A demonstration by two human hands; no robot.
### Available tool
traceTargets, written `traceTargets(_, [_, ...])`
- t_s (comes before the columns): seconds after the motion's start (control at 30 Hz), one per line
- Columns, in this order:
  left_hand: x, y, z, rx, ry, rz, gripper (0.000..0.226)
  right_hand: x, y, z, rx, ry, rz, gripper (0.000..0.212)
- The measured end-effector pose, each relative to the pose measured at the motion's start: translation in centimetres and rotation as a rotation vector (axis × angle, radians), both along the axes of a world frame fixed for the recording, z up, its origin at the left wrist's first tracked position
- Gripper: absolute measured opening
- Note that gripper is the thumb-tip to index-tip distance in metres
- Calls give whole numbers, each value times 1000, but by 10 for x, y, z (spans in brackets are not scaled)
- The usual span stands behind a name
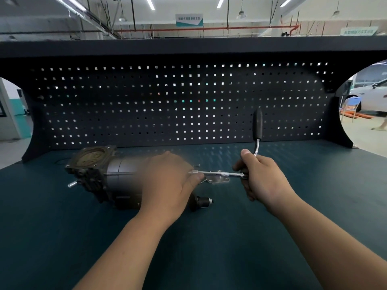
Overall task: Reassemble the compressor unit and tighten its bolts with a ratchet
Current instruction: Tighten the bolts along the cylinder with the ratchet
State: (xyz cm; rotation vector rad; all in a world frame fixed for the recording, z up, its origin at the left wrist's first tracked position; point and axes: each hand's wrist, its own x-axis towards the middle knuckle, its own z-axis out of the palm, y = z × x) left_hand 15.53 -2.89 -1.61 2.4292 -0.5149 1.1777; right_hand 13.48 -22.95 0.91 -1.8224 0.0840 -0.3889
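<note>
No legible txt; Chinese chars on hanging ceiling sign [189,19] & green sign [358,31] too blurred

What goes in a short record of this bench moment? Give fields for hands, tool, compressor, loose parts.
left hand: on right end of compressor, fingertips at tip of extension bar; grip unclear
right hand: grips ratchet near its head
ratchet: black handle pointing away, extension bar running left
compressor: on its side on bench
loose parts: metal bracket beside bar; black cylinder nearer the person

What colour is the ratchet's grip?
The grip is black; the head view shows it best.
</note>
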Motion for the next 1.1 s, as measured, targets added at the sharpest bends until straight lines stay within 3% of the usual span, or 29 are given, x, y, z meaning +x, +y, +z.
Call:
traceTargets(0.17, [-1,-1,1,-4,12,10,49,-6,-7,-6,-334,-310,-41,37])
traceTargets(0.27, [-1,-1,1,-14,9,1,48,-9,-9,-5,-437,-388,-40,32])
traceTargets(0.4, [-1,0,0,-35,5,-26,45,-11,-2,1,-344,-319,-51,33])
traceTargets(0.57, [-2,1,-2,-20,-17,-28,41,-9,0,13,67,67,101,41])
traceTargets(0.67, [-2,1,-1,-15,-15,-15,42,-9,1,12,173,146,173,43])
traceTargets(0.83, [-2,0,0,-12,-6,-11,43,-8,1,11,161,141,157,44])
traceTargets(1.1, [-1,1,0,8,-5,1,44,-5,1,5,-128,-85,-84,41])
